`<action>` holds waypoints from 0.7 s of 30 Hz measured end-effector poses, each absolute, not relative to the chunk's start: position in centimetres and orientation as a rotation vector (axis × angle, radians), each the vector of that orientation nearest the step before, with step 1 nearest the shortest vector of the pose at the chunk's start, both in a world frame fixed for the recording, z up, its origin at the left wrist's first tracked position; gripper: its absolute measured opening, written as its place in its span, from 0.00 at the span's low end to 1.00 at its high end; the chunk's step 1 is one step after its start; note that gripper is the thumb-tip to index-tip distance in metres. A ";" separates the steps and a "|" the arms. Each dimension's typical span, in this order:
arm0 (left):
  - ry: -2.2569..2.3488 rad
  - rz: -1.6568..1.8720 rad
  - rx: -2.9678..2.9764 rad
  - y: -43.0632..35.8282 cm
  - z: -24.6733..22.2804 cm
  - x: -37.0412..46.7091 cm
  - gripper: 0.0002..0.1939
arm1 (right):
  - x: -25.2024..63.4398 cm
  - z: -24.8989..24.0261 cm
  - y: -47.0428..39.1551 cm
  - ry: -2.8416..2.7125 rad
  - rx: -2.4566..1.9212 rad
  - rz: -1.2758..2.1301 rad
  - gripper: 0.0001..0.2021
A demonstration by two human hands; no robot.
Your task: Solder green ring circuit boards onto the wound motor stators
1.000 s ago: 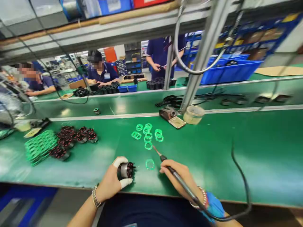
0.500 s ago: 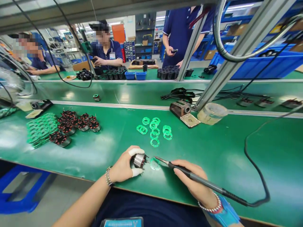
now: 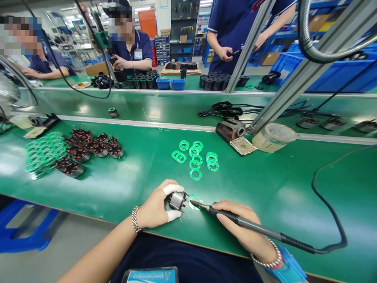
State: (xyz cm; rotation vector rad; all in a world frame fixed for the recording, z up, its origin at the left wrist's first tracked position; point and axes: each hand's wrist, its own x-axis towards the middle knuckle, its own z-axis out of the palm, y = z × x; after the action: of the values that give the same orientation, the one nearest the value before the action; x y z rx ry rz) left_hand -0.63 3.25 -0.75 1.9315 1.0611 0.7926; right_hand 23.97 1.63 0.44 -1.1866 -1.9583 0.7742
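Observation:
My left hand [image 3: 160, 204], with white covers on thumb and finger, grips a motor stator [image 3: 177, 200] on its side. Thin wires and dark pins stick out of its right end. In my right hand [image 3: 244, 224] is a soldering iron [image 3: 232, 217], held like a pen, its tip pointing left close to the stator's pins; whether it touches them I cannot tell. A green ring-shaped circuit board [image 3: 195, 196] lies on the table just behind the tip, partly hidden by it. Farther back are several loose ring boards [image 3: 196, 162].
Wound stators [image 3: 85, 147] and stacked green boards [image 3: 45, 153] lie at left. An iron stand [image 3: 231, 129] with a sponge tray [image 3: 243, 145] and a plastic tub [image 3: 273, 137] stand back right. The iron's cable [image 3: 330, 208] loops at right. Co-workers [image 3: 132, 43] are across the bench.
The soldering iron's tip has moved slightly down and left, closer to the stator's pins. My left hand still holds the stator, now turned a little. The whole view has shifted slightly.

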 end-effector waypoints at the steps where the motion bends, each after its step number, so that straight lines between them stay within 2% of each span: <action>1: 1.062 0.793 1.932 3.2 -0.8 -0.7 0.27 | 24.0 0.4 1.6 -1.961 -1.189 0.783 0.07; 21: 1.097 0.795 1.950 3.2 -0.9 -0.6 0.26 | 23.9 0.7 1.6 -1.960 -1.148 0.799 0.07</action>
State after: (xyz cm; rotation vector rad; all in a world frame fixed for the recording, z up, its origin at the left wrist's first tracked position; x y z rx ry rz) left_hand -0.61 3.21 -0.87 1.9501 1.0973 0.7953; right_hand 23.88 1.58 0.68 -1.1477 -1.9599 0.7991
